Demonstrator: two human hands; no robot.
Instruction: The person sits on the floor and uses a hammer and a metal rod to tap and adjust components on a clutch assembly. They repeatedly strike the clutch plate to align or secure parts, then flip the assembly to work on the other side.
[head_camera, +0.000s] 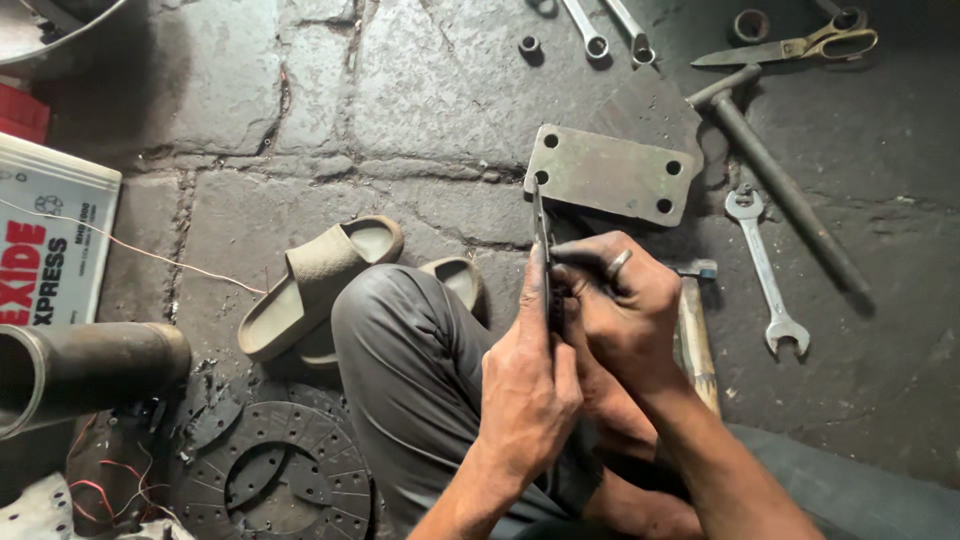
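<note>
Stone floor (440, 90), dark and cracked, fills my view. At nine o'clock I see one white battery case (45, 245), cut off by the frame, and below it one dark pipe (90, 365), also cut off. At seven o'clock lies one round clutch disc (290, 470), partly hidden by the bent knee. Two tan slippers (320, 280) sit at the centre left, the second mostly hidden. One steel plate (610, 175) with four holes lies at one o'clock.

Both hands meet at centre: my left hand (530, 390) and right hand (625, 310) are pressed close together, pinching one thin dark strip (543, 250) that stands on edge, pointing to twelve o'clock. What it is, I cannot tell.

Toward two o'clock: one long hammer (780, 185), one open-ended spanner (765, 270), one pair of scissors (800, 45). Two ring spanners (610, 30) are cut off at twelve o'clock. One wooden handle (697, 345) is half hidden behind the right hand.
</note>
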